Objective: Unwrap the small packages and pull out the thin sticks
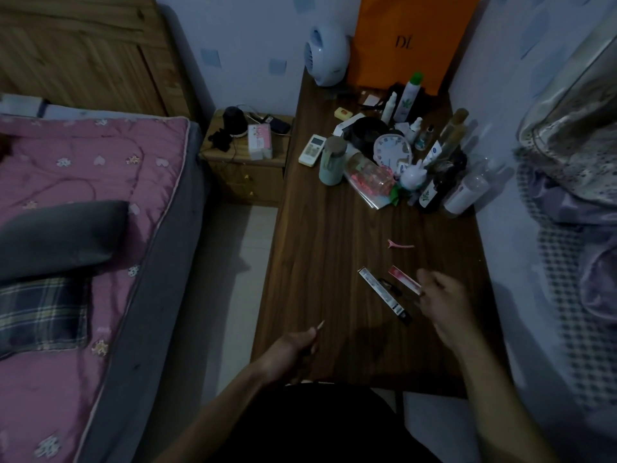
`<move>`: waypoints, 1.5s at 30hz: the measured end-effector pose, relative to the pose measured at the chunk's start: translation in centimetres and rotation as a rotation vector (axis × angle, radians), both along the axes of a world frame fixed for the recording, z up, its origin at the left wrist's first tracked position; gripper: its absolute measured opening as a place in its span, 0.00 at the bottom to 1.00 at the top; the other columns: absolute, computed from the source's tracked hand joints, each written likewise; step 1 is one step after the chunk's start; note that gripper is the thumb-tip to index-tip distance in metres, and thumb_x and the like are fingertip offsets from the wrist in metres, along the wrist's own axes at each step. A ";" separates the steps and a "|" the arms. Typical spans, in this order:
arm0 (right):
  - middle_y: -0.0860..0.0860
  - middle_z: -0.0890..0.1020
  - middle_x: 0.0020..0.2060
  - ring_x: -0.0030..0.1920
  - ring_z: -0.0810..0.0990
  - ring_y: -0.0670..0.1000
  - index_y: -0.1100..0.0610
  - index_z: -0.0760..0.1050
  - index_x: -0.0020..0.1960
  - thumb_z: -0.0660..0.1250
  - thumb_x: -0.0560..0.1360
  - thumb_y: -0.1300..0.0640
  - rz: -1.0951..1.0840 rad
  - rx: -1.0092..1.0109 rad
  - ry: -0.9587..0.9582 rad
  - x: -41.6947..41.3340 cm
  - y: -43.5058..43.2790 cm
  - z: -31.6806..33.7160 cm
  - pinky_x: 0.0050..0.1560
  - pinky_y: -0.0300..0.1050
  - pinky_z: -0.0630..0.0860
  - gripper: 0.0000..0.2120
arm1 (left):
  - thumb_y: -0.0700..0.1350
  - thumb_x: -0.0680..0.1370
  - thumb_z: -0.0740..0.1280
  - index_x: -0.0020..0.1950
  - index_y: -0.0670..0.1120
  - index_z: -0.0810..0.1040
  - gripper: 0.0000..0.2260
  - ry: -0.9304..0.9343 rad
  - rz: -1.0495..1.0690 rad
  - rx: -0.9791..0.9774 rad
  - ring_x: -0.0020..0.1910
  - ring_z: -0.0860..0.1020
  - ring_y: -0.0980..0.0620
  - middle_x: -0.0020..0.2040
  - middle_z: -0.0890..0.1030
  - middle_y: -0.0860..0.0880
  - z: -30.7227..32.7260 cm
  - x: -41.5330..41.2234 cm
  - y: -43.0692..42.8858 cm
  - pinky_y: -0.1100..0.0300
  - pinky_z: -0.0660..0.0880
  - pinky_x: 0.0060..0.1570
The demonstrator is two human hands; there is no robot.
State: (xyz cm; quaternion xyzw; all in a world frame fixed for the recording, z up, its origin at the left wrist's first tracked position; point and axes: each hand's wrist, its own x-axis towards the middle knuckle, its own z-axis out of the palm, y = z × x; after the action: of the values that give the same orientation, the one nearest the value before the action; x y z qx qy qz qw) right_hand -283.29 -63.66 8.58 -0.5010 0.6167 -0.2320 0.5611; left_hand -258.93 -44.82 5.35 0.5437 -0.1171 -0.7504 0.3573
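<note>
I stand at the near end of a dark wooden table [327,255]. My left hand [293,350] grips a thin stick-like thing, its pale tip [320,325] poking up past the fingers. My right hand [437,295] hovers over the table and pinches the end of a small pink and white packet [402,279]. Just left of that hand a long narrow black and white box [384,295] lies flat. A pink hair clip [399,244] lies farther back.
The table's far end is crowded with bottles [434,192], a white clock [392,152], a remote [312,150], a round white fan [325,53] and an orange bag [410,38]. A pink-quilted bed [83,182] and a nightstand [247,165] stand left. Bedding [574,195] is piled right.
</note>
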 end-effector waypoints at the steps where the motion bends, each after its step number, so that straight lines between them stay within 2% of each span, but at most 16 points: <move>1: 0.46 0.75 0.29 0.28 0.70 0.43 0.51 0.81 0.46 0.65 0.78 0.46 0.095 0.011 0.072 0.7 0.5 -0.8 0.33 0.43 0.68 0.11 | 0.56 0.81 0.58 0.35 0.50 0.71 0.17 -0.058 0.004 -0.006 0.23 0.61 0.54 0.27 0.64 0.52 0.0 -0.3 -0.3 0.64 0.57 0.22; 4: 0.47 0.77 0.31 0.32 0.74 0.46 0.54 0.79 0.43 0.70 0.76 0.47 0.294 0.107 0.158 3.1 2.9 -3.4 0.35 0.44 0.72 0.10 | 0.55 0.82 0.56 0.33 0.51 0.71 0.20 -0.251 -0.001 -0.013 0.22 0.62 0.56 0.26 0.66 0.54 0.0 -0.4 -1.5 0.64 0.57 0.23; 6: 0.48 0.78 0.32 0.33 0.76 0.48 0.54 0.78 0.40 0.72 0.74 0.48 0.275 0.197 0.141 4.1 4.2 -5.3 0.35 0.44 0.74 0.10 | 0.55 0.82 0.55 0.33 0.51 0.69 0.19 -0.343 -0.016 -0.031 0.21 0.61 0.57 0.27 0.65 0.53 -0.7 -0.3 -2.0 0.63 0.56 0.23; 8: 0.49 0.81 0.35 0.34 0.78 0.47 0.53 0.79 0.42 0.72 0.74 0.47 0.260 0.270 0.144 4.9 4.9 -6.9 0.36 0.43 0.75 0.09 | 0.57 0.82 0.55 0.34 0.51 0.71 0.19 -0.388 -0.019 -0.044 0.21 0.62 0.57 0.26 0.65 0.53 -1.7 -0.3 -2.2 0.63 0.56 0.23; 10: 0.51 0.83 0.43 0.40 0.80 0.48 0.51 0.79 0.51 0.68 0.76 0.44 0.260 0.350 0.186 5.5 5.3 -8.2 0.39 0.44 0.76 0.11 | 0.59 0.81 0.57 0.34 0.51 0.76 0.20 -0.422 -0.018 -0.036 0.20 0.63 0.58 0.24 0.67 0.55 -2.8 -0.4 -2.3 0.65 0.59 0.22; 13: 0.56 0.77 0.64 0.61 0.78 0.54 0.54 0.67 0.72 0.60 0.80 0.41 0.285 0.412 0.309 5.7 5.3 -10.5 0.52 0.47 0.75 0.25 | 0.58 0.80 0.60 0.36 0.50 0.79 0.18 -0.471 -0.049 0.028 0.20 0.68 0.61 0.21 0.72 0.57 -4.5 -0.4 -2.1 0.66 0.64 0.22; 15: 0.56 0.74 0.69 0.68 0.74 0.55 0.56 0.64 0.75 0.59 0.81 0.42 0.351 0.379 0.404 5.7 5.0 -11.6 0.56 0.46 0.72 0.28 | 0.58 0.79 0.61 0.35 0.49 0.79 0.18 -0.504 -0.046 0.078 0.19 0.69 0.62 0.21 0.73 0.57 -5.6 -0.5 -2.1 0.67 0.64 0.21; 18: 0.54 0.79 0.63 0.63 0.78 0.55 0.57 0.71 0.70 0.64 0.79 0.45 0.416 0.314 0.489 5.8 4.4 -12.9 0.55 0.45 0.75 0.24 | 0.58 0.78 0.63 0.35 0.47 0.79 0.19 -0.557 -0.007 0.130 0.19 0.68 0.61 0.20 0.71 0.56 -6.8 -0.9 -2.4 0.66 0.63 0.20; 21: 0.46 0.80 0.42 0.50 0.82 0.51 0.55 0.77 0.55 0.68 0.77 0.48 0.465 0.224 0.557 5.7 3.5 -13.5 0.51 0.49 0.81 0.13 | 0.57 0.79 0.62 0.37 0.45 0.82 0.20 -0.632 -0.019 0.118 0.21 0.70 0.61 0.21 0.74 0.55 -7.7 -1.7 -2.4 0.68 0.63 0.21; 22: 0.44 0.79 0.39 0.48 0.82 0.50 0.54 0.78 0.54 0.69 0.76 0.48 0.482 0.195 0.575 5.7 3.2 -13.5 0.48 0.48 0.81 0.11 | 0.57 0.79 0.62 0.38 0.44 0.82 0.20 -0.667 -0.034 0.110 0.23 0.71 0.61 0.23 0.76 0.55 -7.8 -1.9 -2.5 0.69 0.64 0.21; 25: 0.46 0.80 0.42 0.48 0.82 0.50 0.54 0.78 0.54 0.70 0.76 0.49 0.522 0.138 0.592 5.7 2.5 -13.6 0.43 0.43 0.76 0.11 | 0.57 0.79 0.61 0.44 0.45 0.84 0.19 -0.779 -0.102 0.100 0.27 0.74 0.61 0.29 0.79 0.52 -8.2 -2.4 -2.9 0.68 0.66 0.25; 30: 0.44 0.79 0.41 0.47 0.82 0.49 0.50 0.73 0.50 0.71 0.75 0.49 0.589 0.081 0.602 5.4 2.4 -14.2 0.43 0.42 0.78 0.09 | 0.60 0.76 0.61 0.31 0.49 0.79 0.20 -0.883 -0.167 0.194 0.25 0.75 0.67 0.22 0.76 0.55 -8.7 -3.1 -3.1 0.67 0.68 0.26; 35: 0.43 0.77 0.40 0.43 0.78 0.45 0.46 0.69 0.49 0.72 0.75 0.49 0.550 0.121 0.522 4.7 2.5 -13.6 0.34 0.36 0.71 0.11 | 0.55 0.76 0.63 0.25 0.45 0.75 0.22 -0.925 -0.161 0.223 0.20 0.74 0.67 0.18 0.75 0.55 -9.0 -3.9 -3.0 0.71 0.63 0.18; 39: 0.43 0.80 0.41 0.41 0.79 0.40 0.44 0.71 0.48 0.68 0.77 0.48 0.557 0.083 0.498 3.8 2.9 -12.8 0.38 0.38 0.78 0.05 | 0.54 0.75 0.63 0.24 0.54 0.79 0.19 -0.933 -0.131 0.183 0.20 0.74 0.66 0.19 0.76 0.60 -8.4 -4.5 -2.9 0.71 0.63 0.18; 42: 0.43 0.81 0.41 0.42 0.79 0.39 0.43 0.74 0.44 0.68 0.77 0.48 0.578 0.109 0.355 4.1 3.9 -11.6 0.36 0.35 0.73 0.04 | 0.55 0.74 0.63 0.23 0.57 0.76 0.19 -0.969 -0.183 0.117 0.19 0.73 0.66 0.19 0.74 0.60 -8.0 -4.7 -2.9 0.70 0.64 0.19; 45: 0.47 0.83 0.39 0.40 0.81 0.45 0.50 0.79 0.43 0.70 0.76 0.51 0.536 0.155 0.119 5.3 4.6 -10.2 0.39 0.40 0.77 0.04 | 0.63 0.69 0.60 0.21 0.53 0.73 0.20 -0.950 -0.193 0.064 0.19 0.71 0.65 0.17 0.72 0.58 -7.3 -4.7 -3.3 0.70 0.63 0.19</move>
State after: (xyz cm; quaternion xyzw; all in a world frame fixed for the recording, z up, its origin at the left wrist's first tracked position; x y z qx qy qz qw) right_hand -277.97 -59.09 -1.65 -0.6145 0.5099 0.0023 0.6020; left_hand -263.65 -48.13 -1.92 0.8235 -0.2942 -0.4519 0.1761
